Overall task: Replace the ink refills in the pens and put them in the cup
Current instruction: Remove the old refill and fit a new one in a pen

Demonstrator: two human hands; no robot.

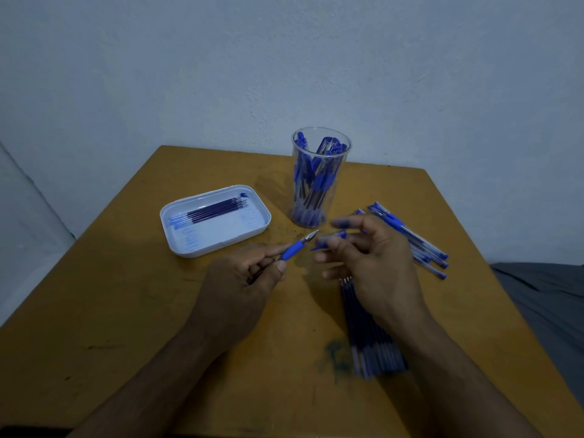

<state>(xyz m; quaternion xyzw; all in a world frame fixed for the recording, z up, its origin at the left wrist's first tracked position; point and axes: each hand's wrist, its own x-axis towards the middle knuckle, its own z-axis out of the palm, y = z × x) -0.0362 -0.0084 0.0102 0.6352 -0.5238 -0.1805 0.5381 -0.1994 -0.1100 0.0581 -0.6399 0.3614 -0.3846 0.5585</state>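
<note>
Uncapped blue-grip pen (295, 249) tip up-right, capped pens (414, 238) right, refills (369, 336) near edge, clear cup (319, 178) full, upright.

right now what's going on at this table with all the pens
A person is refilling pens. The left hand grips a pen with its tip exposed, while the right hand pinches a small blue piece, probably its cap. The clear cup already holds many pens; more pens and refills lie on the table, and some refills sit in the white tray.
</note>
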